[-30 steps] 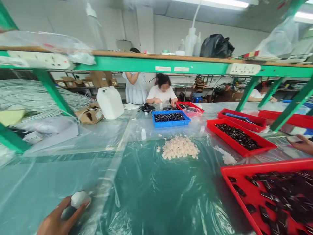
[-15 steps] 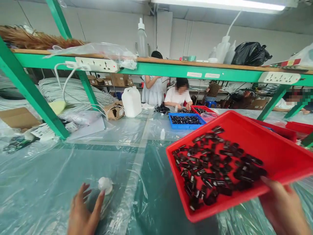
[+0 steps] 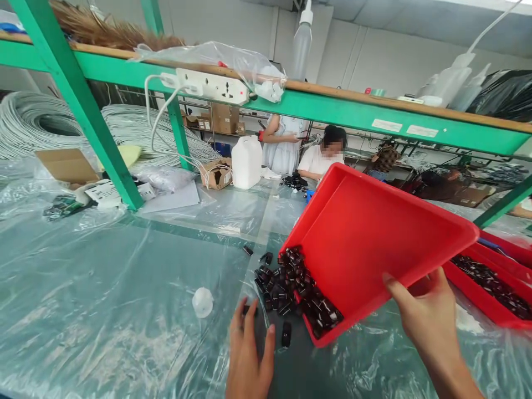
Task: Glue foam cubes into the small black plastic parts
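My right hand (image 3: 428, 316) grips the near rim of a red tray (image 3: 374, 238) and holds it steeply tilted down to the left. Small black parts (image 3: 291, 288) have slid to its low corner and spill over the edge onto the plastic-covered table (image 3: 103, 310). Flat on the table beside that spill lies my left hand (image 3: 249, 354), fingers stretched out and touching a loose black part. A small white bottle (image 3: 203, 302) stands a little to the left of that hand, untouched.
A green shelf frame (image 3: 87, 122) crosses the bench, with a power strip (image 3: 208, 86) and bottles on top. Cable coils (image 3: 41, 122), cardboard boxes and a white jug (image 3: 246, 162) sit behind. Another red tray (image 3: 494, 288) of black parts lies at right. People work at the far side.
My right hand has tipped the red tray much further, and the black parts have slid out onto the table. My left hand has let go of the white bottle and moved right to the spill.
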